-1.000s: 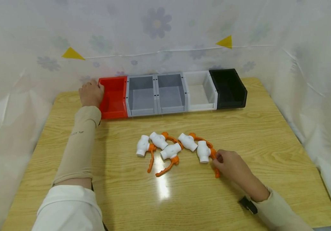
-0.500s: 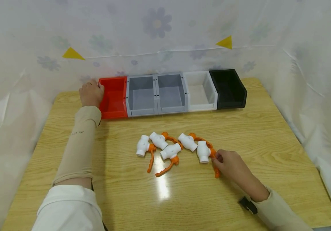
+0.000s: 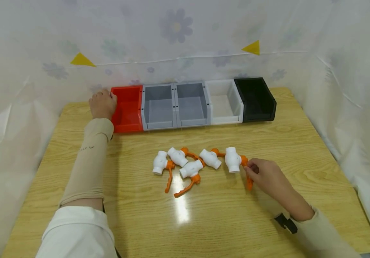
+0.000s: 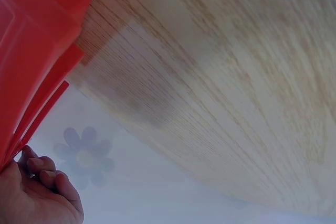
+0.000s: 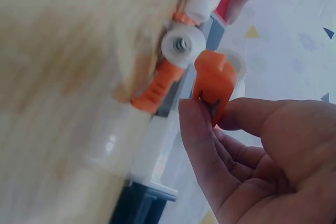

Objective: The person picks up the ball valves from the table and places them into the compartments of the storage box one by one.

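Note:
My right hand (image 3: 268, 175) pinches the orange handle of a white ball valve (image 3: 232, 160) between thumb and fingertips. In the right wrist view that valve's orange handle (image 5: 214, 80) stands up from the pinch, clear of the table. Several other ball valves lie to its left: one (image 3: 210, 159) close by, then a cluster with a valve (image 3: 191, 169) at the front and another (image 3: 160, 163) at the left end. At the back left, my left hand (image 3: 103, 104) grips the side rim of the red bin (image 3: 126, 126); the left wrist view shows curled fingers (image 4: 62, 187) at its edge.
Right of the red bin, two grey bins (image 3: 159, 125), a white bin (image 3: 226, 119) and a black bin (image 3: 259, 117) stand in a row. Beneath everything is a wood-grain table (image 3: 146, 222). Pale flowered sheeting (image 3: 185, 32) hangs behind and at both sides.
My right hand has lifted the rightmost ball valve off the table and shifted it slightly up and to the right in view. My left hand stays on the red bin.

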`<state>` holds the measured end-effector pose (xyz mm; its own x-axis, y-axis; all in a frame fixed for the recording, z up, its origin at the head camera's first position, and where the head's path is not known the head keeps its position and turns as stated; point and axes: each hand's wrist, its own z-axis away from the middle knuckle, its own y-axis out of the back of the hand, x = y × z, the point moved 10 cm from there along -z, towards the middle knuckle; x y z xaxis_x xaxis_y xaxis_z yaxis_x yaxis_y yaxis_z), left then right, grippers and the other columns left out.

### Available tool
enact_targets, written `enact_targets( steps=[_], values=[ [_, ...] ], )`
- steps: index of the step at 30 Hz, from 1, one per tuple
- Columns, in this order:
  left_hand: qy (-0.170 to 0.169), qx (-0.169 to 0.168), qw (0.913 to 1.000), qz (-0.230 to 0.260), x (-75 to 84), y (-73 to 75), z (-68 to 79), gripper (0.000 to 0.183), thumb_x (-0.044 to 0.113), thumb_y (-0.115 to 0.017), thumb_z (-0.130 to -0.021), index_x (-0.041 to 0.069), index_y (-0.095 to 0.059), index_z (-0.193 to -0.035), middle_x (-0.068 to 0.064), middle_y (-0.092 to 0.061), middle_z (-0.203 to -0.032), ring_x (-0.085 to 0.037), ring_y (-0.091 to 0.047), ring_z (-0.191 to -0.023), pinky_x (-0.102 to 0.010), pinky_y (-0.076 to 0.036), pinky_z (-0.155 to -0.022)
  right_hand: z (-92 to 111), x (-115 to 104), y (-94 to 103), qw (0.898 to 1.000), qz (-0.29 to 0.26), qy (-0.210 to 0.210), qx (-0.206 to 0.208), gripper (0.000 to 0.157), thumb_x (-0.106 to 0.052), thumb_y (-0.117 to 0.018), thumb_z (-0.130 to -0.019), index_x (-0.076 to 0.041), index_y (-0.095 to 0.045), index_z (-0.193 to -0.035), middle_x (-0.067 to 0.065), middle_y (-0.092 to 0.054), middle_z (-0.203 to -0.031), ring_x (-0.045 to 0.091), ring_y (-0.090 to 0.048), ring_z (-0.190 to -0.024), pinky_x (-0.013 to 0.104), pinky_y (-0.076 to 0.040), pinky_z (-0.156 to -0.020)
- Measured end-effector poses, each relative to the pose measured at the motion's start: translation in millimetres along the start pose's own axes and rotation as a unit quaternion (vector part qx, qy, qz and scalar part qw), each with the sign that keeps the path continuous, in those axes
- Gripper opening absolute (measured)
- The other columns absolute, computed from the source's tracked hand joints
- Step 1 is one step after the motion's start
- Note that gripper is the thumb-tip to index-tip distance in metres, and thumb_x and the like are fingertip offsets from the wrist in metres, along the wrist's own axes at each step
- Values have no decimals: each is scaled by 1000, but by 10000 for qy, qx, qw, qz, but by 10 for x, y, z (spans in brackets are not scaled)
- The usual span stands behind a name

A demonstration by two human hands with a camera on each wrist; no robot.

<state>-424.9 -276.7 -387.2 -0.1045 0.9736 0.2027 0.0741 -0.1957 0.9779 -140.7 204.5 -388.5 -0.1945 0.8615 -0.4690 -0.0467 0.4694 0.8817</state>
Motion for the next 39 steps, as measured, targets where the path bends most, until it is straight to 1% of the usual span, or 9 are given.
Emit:
enact_targets(
  steps=[4, 8, 13, 17, 23, 28, 31, 35, 39],
  values=[
    [1, -20, 10000, -11, 23, -1, 16, 51, 30, -16, -97, -10, -42, -116, -30, -49, -113, -46, -44, -102, -57, -32, -90, -48, 62, 183, 9999, 106, 111, 68, 7, -11, -64, -86, -4, -65, -83, -5, -60, -67, 8, -52, -57, 26, -43, -50],
    [-7, 18, 10000, -16, 55, 18, 44, 50, 30, -17, -98, -10, -42, -116, -29, -49, -112, -45, -44, -102, -56, -32, -90, -103, 215, 390, 9995, 201, 148, 193, 12, -15, -62, -89, -4, -66, -87, -4, -62, -69, 14, -58, -63, 27, -44, -51],
    [-28, 79, 10000, 7, 62, 35, 61, 50, 30, -17, -98, -10, -43, -115, -30, -49, -111, -46, -44, -102, -56, -32, -90, -143, 490, 610, 9980, 414, 188, 444, 15, -15, -61, -90, -1, -65, -89, -2, -60, -67, 11, -53, -57, 26, -40, -47],
    [-18, 85, 10000, 27, 54, 37, 66, 50, 29, -17, -98, -10, -43, -115, -30, -49, -111, -46, -44, -102, -56, -32, -90, -192, 717, 728, 9960, 623, 248, 582, 15, -14, -61, -90, 1, -65, -89, 0, -60, -65, 11, -46, -50, 26, -36, -45],
    [7, 92, 9999, 44, 37, 31, 72, 48, 29, -18, -98, -9, -43, -114, -30, -49, -110, -46, -45, -101, -56, -33, -89, -321, 995, 817, 9952, 768, 327, 513, 17, -14, -59, -90, 2, -65, -88, 2, -62, -68, 14, -53, -54, 27, -38, -46],
    [44, 91, 9999, 65, 26, 27, 64, 49, 30, -17, -98, -8, -44, -113, -29, -49, -112, -45, -44, -101, -56, -33, -88, -470, 1108, 890, 9940, 895, 412, 469, 17, -11, -59, -90, 5, -64, -89, 7, -63, -70, 13, -50, -52, 28, -39, -47],
    [69, 103, 9999, 108, 22, 34, 63, 49, 30, -17, -98, -8, -44, -113, -29, -50, -112, -45, -44, -101, -56, -33, -88, -592, 1157, 956, 9931, 1031, 343, 432, 18, -11, -59, -91, 7, -63, -90, 10, -63, -72, 15, -51, -54, 30, -40, -47],
    [83, 122, 9998, 117, 26, 31, 65, 49, 30, -18, -98, -8, -45, -113, -28, -50, -112, -45, -45, -101, -56, -33, -88, -746, 1149, 1059, 9899, 1282, 371, 472, 18, -9, -59, -90, 8, -63, -89, 12, -63, -71, 18, -53, -54, 33, -41, -49],
    [58, 158, 9998, 119, 46, 18, 63, 50, 30, -18, -98, -9, -44, -114, -28, -50, -111, -45, -45, -100, -56, -33, -88, -879, 1159, 1121, 9910, 1239, 229, 456, 20, -10, -56, -92, 8, -62, -86, 12, -61, -69, 19, -50, -51, 32, -38, -46]
  ],
)
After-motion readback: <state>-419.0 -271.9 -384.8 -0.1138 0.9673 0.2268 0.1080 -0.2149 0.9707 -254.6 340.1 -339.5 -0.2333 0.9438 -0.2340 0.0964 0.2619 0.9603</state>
